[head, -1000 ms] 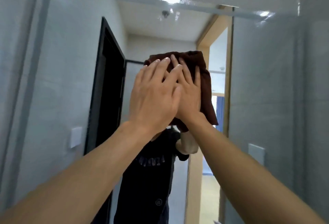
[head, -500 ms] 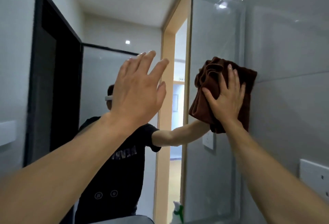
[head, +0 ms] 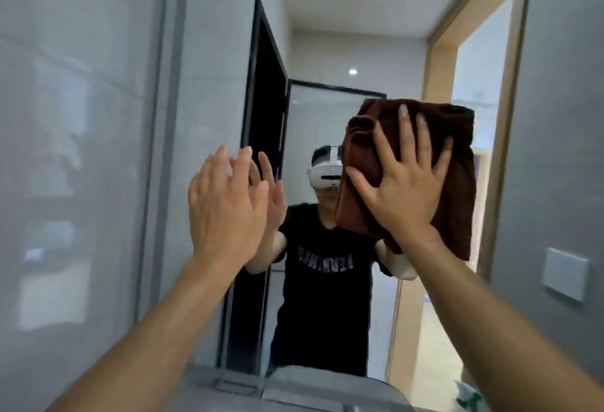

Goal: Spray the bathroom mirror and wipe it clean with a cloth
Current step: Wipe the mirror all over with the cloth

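The brown cloth (head: 457, 182) is pressed flat against the mirror (head: 343, 117) by the right hand (head: 403, 189), fingers spread wide across the bunched fabric, right of centre on the glass at head height. The left hand (head: 225, 205) is held up just beside the glass with fingers straight and loosely together, nothing in its grip, its reflection seen right behind it; whether the glass is actually touched cannot be told. A green-and-white bottle (head: 469, 400) is glimpsed at the bottom right corner, well apart from both hands, blurred
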The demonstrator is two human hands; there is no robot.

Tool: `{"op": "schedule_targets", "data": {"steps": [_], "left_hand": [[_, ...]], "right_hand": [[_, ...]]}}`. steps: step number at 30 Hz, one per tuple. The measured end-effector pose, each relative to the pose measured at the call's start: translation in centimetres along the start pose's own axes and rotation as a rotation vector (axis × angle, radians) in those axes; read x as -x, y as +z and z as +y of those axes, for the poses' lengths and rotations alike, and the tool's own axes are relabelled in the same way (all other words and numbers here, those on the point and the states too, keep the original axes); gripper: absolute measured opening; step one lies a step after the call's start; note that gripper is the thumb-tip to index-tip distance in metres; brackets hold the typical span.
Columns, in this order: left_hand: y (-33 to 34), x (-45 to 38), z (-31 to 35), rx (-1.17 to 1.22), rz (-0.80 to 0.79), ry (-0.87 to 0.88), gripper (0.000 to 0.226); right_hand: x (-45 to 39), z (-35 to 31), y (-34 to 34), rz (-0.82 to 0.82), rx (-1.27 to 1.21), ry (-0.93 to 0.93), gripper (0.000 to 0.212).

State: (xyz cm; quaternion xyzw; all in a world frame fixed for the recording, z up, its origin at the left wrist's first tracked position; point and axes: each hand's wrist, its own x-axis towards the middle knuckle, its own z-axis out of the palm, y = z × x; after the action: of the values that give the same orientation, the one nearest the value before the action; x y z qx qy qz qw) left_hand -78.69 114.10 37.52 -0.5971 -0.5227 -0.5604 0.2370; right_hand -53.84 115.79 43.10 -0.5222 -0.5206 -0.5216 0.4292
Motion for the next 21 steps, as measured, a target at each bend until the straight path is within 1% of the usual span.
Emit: {"op": "schedule_targets", "data": {"steps": [3, 7, 11, 13, 16, 18, 21], "left_hand": [[-2.0, 0.9, -4.9, -0.026, 0.002, -0.073, 0.049], [-4.1, 1.9, -9.2, -0.059, 0.024, -0.110, 0.048], [-5.1, 2.6, -12.1, -0.030, 0.089, -0.085, 0.043], [-5.2, 3.1, -12.2, -0.006, 0.094, -0.091, 0.043], [-4.8, 4.0, -11.1, 0.013, 0.060, -0.088, 0.046], [-4.1, 4.4, -9.6, 0.037, 0.032, -0.072, 0.047], [-3.0, 4.4, -6.4, 0.075, 0.010, -0.050, 0.048]], "right_hand": [[0.0, -7.8, 0.9, -0.055, -0.036, -0.098, 0.077], [0.7, -17.4, 2.0, -0.098, -0.121, -0.198, 0.078], [2.8, -24.2, 3.6, -0.117, -0.213, -0.413, 0.079], [3.5, -25.4, 4.5, -0.098, -0.249, -0.481, 0.076], [3.6, -24.9, 4.5, -0.106, -0.265, -0.496, 0.073], [3.7, -23.0, 3.9, -0.123, -0.239, -0.509, 0.073], [4.3, -17.8, 3.0, -0.100, -0.209, -0.469, 0.075]]}}
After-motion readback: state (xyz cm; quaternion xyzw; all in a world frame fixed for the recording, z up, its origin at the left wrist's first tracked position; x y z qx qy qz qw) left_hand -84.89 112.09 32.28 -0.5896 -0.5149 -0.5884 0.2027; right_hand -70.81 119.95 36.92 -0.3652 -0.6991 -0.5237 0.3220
